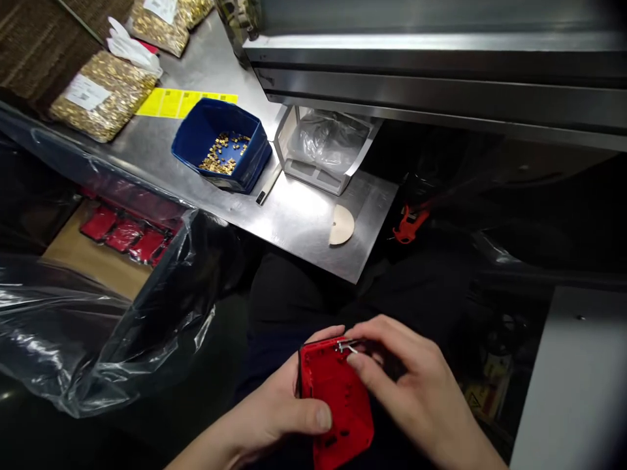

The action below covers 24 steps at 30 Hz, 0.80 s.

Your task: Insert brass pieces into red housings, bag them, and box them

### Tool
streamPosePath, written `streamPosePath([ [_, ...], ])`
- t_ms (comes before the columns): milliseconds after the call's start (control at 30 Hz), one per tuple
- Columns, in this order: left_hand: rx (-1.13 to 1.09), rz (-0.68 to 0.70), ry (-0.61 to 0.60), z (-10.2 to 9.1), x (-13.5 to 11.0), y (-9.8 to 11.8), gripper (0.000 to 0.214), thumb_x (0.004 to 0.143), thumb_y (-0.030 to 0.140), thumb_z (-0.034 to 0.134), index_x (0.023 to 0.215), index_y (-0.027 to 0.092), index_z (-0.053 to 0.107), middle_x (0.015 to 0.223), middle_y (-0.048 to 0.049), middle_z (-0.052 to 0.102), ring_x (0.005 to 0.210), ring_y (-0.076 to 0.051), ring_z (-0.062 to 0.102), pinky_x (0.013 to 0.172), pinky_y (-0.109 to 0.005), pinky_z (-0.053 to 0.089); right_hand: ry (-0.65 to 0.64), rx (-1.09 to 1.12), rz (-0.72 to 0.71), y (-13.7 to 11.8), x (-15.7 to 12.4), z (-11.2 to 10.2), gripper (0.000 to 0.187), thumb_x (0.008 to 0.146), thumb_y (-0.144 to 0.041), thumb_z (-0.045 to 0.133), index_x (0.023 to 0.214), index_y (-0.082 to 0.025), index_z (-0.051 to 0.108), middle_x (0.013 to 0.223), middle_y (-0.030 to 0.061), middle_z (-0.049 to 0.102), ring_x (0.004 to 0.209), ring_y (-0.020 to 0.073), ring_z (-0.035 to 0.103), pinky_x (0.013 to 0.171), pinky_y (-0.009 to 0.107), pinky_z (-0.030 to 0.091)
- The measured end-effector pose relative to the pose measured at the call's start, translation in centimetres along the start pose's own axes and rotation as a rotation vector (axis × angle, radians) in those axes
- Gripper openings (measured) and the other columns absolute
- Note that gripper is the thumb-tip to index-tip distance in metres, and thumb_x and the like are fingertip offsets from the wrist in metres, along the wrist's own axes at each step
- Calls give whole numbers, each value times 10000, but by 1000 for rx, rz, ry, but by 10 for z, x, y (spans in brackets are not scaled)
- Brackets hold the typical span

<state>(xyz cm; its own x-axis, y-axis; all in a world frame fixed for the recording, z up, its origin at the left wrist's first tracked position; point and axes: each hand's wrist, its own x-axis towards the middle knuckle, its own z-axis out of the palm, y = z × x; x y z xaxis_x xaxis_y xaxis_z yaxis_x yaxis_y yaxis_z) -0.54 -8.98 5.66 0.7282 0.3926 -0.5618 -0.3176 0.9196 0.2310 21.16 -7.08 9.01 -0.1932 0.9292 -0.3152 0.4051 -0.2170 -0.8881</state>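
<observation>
My left hand grips a red plastic housing from the left side, thumb lying across its face. My right hand is curled over the housing's top right corner, fingers pinched on a small metal clip at the top edge. Both hands are low in the view, above my dark lap. A blue bin with small brass parts stands on the steel table further away.
Bags of brass parts and yellow labels lie at the table's far left. A white tray with a clear bag stands under a steel shelf. A plastic-lined box with red housings is at my left.
</observation>
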Motion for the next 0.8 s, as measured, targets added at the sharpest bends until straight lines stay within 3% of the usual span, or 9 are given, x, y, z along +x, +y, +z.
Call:
streamPosePath([
  [100,30,-18,5,7,6,2,1073,708,430,921,1562,297,287,1414,-137,599,1329,-351,564,1148,-530,363,79,-98,-84,1,-19,15,209,927,-225,674,1126,-284,696,918,37,738,704,188,644,652,314,531],
  [267,111,-27,26,14,12,3,1015,725,408,914,1538,304,316,1354,-99,610,1276,-315,591,1081,-460,419,115,-170,-122,5,-23,32,183,955,-189,624,1117,-257,676,943,41,748,796,201,687,726,324,552],
  [567,176,-37,41,20,14,5,989,755,388,898,1530,305,289,1340,-90,599,1185,-251,618,1031,-416,439,168,-152,-110,6,-24,31,170,956,-163,603,1083,-219,701,922,22,738,794,177,678,702,299,534],
  [800,229,-35,64,21,16,6,993,725,459,904,1510,293,319,1331,-90,596,1285,-304,556,1082,-453,407,148,-99,-95,9,-22,28,184,963,-139,586,1063,-226,713,924,8,737,807,166,668,738,301,523],
])
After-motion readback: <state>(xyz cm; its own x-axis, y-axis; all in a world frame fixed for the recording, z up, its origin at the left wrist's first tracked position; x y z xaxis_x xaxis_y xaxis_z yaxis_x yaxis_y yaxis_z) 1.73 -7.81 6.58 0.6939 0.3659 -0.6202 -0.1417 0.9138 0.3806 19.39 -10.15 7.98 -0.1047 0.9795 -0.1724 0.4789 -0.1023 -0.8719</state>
